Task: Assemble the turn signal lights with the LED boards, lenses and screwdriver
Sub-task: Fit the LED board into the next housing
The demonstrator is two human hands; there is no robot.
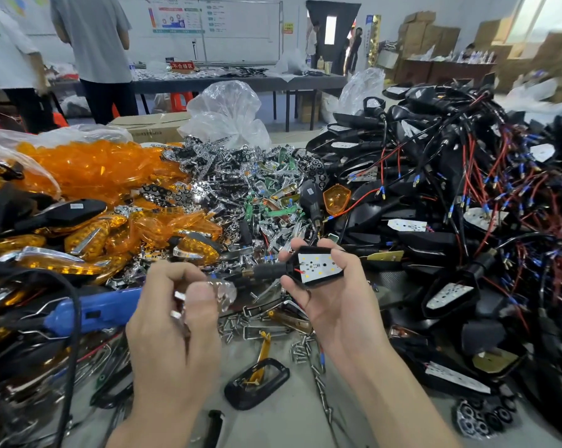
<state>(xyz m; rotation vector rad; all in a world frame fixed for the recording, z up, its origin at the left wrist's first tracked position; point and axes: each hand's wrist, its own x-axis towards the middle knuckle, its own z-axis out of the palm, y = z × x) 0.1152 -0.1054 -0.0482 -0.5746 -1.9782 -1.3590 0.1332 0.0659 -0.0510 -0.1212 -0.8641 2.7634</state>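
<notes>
One black housing is gripped in the right hand, its one LED board turned face up, probably so the next part can be seated on it. One shiny clear piece, blurred, is pinched in the left hand just beside the housing's stem. One blue screwdriver is laid left of the left hand, within reach. Loose screws below the right hand and orange lenses beyond the left are too many to be counted

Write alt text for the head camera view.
The right hand holds a black lamp housing with a white LED board; the left hand pinches a small shiny part. Orange lenses, wired black housings and a blue screwdriver lie around.
</notes>
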